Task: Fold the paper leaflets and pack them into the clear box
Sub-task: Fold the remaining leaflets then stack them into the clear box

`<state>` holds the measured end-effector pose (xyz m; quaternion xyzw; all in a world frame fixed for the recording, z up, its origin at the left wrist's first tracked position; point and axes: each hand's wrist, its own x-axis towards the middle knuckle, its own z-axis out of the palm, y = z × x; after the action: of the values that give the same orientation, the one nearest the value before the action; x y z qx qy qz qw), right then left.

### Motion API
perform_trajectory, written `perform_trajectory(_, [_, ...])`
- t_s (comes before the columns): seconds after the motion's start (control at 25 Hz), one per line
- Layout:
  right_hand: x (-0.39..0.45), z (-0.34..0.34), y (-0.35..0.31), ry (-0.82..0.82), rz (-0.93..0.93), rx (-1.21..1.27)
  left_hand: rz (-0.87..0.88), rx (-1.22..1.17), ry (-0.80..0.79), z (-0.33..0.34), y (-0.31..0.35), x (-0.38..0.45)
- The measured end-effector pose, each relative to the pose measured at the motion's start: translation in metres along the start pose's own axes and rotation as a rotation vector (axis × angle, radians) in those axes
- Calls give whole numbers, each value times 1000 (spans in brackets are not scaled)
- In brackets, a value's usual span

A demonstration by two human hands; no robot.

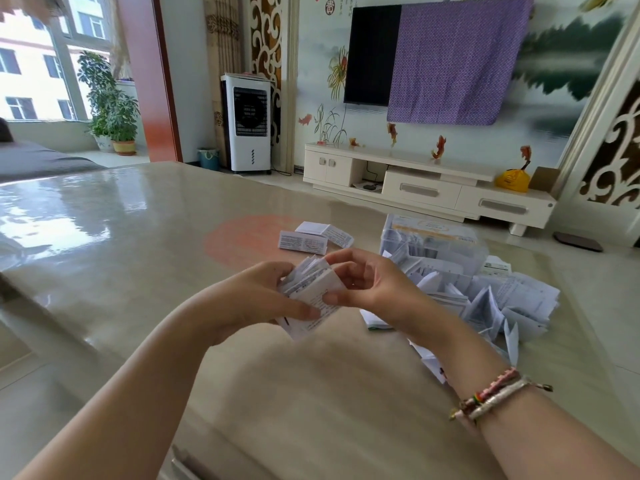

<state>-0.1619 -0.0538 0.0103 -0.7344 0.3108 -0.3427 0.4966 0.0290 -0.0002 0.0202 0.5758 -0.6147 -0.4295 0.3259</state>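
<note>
Both hands hold one white printed leaflet, folded into a thick wad, above the table. My left hand grips its lower left side with the thumb across the front. My right hand pinches its upper right edge with curled fingers. The clear box stands behind and to the right, with folded leaflets inside. A loose heap of unfolded leaflets lies to the right of my right hand. Two folded leaflets lie flat on the table beyond my hands.
The glossy beige table stretches to the left and toward me. A white TV cabinet stands behind the box, an air cooler at the back wall, and potted plants by the window.
</note>
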Motion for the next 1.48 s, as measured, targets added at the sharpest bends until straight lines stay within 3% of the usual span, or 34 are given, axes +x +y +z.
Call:
perform_trajectory(0.2, [0, 6, -11, -112, 28, -25, -36, -128, -130, -5, -8, -12])
perform_trajectory(0.28, [10, 6, -16, -138, 65, -48, -27, -165, -88, -6, -12, -11])
perform_trajectory(0.36, [35, 3, -17, -51, 108, -158, -37, -233, 25, -13, -16, -7])
perform_trajectory(0.48, [93, -6, -2, 258, 141, -528, -91, -401, 272, -30, -28, 2])
perform_trajectory(0.52, [111, -7, 8, 257, 143, -730, -106, -452, 341, -36, -32, 5])
perform_trajectory(0.64, [144, -5, 35, 27, 134, -1301, -141, -541, 455, -44, -40, 14])
perform_trajectory(0.8, [160, 7, 44, -14, 91, -1515, -136, -583, 482, -51, -46, 24])
perform_trajectory(0.88, [159, 11, 40, 44, 48, -1497, -128, -594, 525, -55, -49, 27])
perform_trajectory(1.0, [147, 10, 9, 85, -50, -1219, -120, -566, 602, -55, -50, 30])
perform_trajectory(1.12, [121, 7, -32, -199, -89, -963, -112, -515, 640, -50, -46, 26])
perform_trajectory(1.2, [103, 7, -59, -348, -81, -969, -99, -486, 632, -45, -42, 23])
perform_trajectory(1.32, [91, 11, -84, -424, -70, -946, -84, -470, 620, -38, -36, 16])
perform_trajectory(1.48, [91, 29, -73, -383, -59, -1100, -51, -509, 495, -26, -27, 11])
